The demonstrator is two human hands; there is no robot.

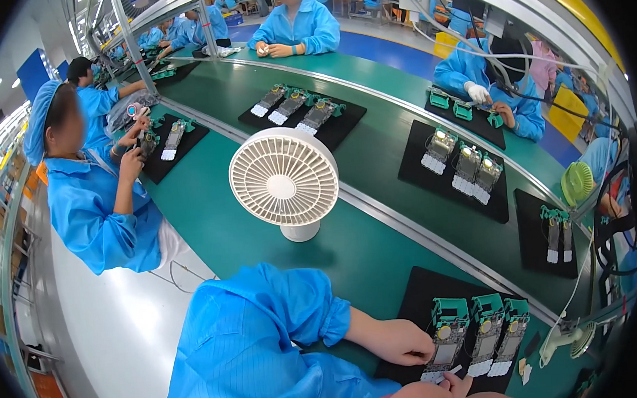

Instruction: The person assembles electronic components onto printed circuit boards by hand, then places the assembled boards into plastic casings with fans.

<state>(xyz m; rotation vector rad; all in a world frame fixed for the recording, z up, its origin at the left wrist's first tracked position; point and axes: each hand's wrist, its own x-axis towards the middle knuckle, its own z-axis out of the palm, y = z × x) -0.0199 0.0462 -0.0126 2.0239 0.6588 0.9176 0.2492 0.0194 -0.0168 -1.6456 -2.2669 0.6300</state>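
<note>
Three circuit boards in green holders lie side by side on a black mat (416, 299) in front of me. My left hand (402, 342) reaches over the edge of the leftmost board (447, 341), its fingers pinched together; whatever is between them is hidden. At the lower end of that same board is my right hand (457, 386), partly cut off by the lower edge, with its fingers closed. A small white strip (453, 371) shows at its fingertips. The middle board (485, 338) and the right board (513, 333) lie untouched, white pads at their lower ends.
A white fan (282, 179) stands on the green bench left of my mat. Beyond a metal rail, more black mats carry boards (470, 166). A co-worker (95, 183) handles a board at left; others sit across. Cables and a small fan (581, 340) are at right.
</note>
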